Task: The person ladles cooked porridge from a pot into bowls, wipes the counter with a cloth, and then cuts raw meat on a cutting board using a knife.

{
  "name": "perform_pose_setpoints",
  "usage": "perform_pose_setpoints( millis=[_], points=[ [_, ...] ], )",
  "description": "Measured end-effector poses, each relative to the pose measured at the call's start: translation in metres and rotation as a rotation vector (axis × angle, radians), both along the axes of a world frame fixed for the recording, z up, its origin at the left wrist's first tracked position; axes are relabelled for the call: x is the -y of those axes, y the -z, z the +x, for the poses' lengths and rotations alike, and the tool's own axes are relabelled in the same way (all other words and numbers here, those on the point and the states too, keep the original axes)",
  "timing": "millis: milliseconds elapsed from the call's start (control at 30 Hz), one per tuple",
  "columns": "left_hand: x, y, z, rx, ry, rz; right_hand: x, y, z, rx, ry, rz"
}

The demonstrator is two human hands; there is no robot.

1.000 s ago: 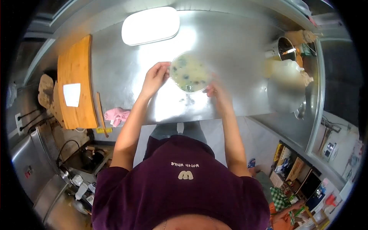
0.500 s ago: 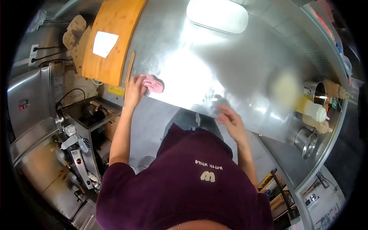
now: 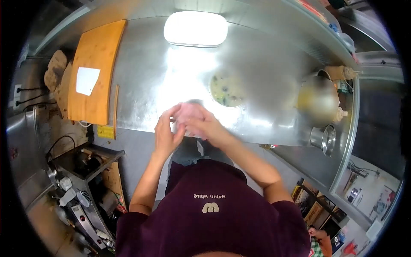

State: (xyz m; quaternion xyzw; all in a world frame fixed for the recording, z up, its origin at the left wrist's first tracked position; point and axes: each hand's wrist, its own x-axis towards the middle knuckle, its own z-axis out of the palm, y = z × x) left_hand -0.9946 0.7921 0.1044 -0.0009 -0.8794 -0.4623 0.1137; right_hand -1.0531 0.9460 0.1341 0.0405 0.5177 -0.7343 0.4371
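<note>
A pink cloth [image 3: 190,115] is bunched between my two hands above the front edge of the steel counter [image 3: 147,55]. My left hand [image 3: 165,130] has its fingers curled against the cloth's left side. From the right, my right hand [image 3: 205,126] presses on the cloth, slightly blurred by motion. Behind and to the right of my hands stands a round bowl [image 3: 227,91] of pale soup with dark and green pieces, touched by neither hand.
A white lidded container [image 3: 195,29] sits at the back. On the left are a wooden board [image 3: 96,64] with a white sheet [image 3: 88,80] and chopsticks [image 3: 116,107]. Bottles [image 3: 341,115] and a metal pot [image 3: 323,139] stand at the right.
Both hands have let go of the bowl. My left hand has brought the pink cloth from the left to the middle, and my right hand has joined it. The view has shifted.
</note>
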Motion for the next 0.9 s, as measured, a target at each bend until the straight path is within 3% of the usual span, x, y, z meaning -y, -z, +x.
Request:
perform_pose_setpoints(
  millis=[33, 100, 133, 233, 300, 433, 533, 667, 733, 800, 900],
  points=[
    [-0.007, -0.011, -0.015, -0.066, 0.006, 0.061, -0.007, -0.004, -0.014, -0.037, 0.02, 0.035],
    [-0.02, -0.023, -0.043, -0.171, -0.026, 0.26, -0.03, 0.008, -0.057, -0.422, 0.125, 0.029],
    [-0.023, -0.022, -0.056, -0.2, -0.053, 0.338, -0.042, -0.01, -0.083, -0.483, 0.096, -0.049],
    [-0.033, 0.039, -0.086, 0.134, -0.109, 0.45, -0.056, -0.037, -0.141, -1.581, -0.125, 0.546],
    [-0.047, 0.073, -0.096, 0.293, -0.137, 0.589, -0.049, -0.068, -0.144, -1.818, -0.332, 0.732],
    [-0.058, 0.074, -0.097, 0.394, -0.058, 0.571, -0.037, -0.08, -0.133, -1.834, -0.7, 0.714],
    [-0.06, 0.065, -0.1, 0.549, -0.046, 0.742, -0.035, -0.071, -0.139, -1.798, -0.873, 0.784],
    [-0.064, 0.064, -0.102, 0.526, -0.089, 0.705, -0.046, -0.065, -0.146, -1.886, -0.748, 0.828],
    [-0.065, 0.061, -0.103, 0.534, -0.104, 0.723, -0.061, -0.038, -0.162, -1.765, -0.741, 0.852],
    [-0.066, 0.059, -0.102, 0.523, -0.116, 0.709, -0.084, 0.012, -0.191, -1.418, -0.786, 0.834],
    [-0.068, 0.061, -0.104, 0.513, -0.126, 0.682, -0.111, 0.016, -0.178, -1.397, -0.609, 0.883]
  ],
)
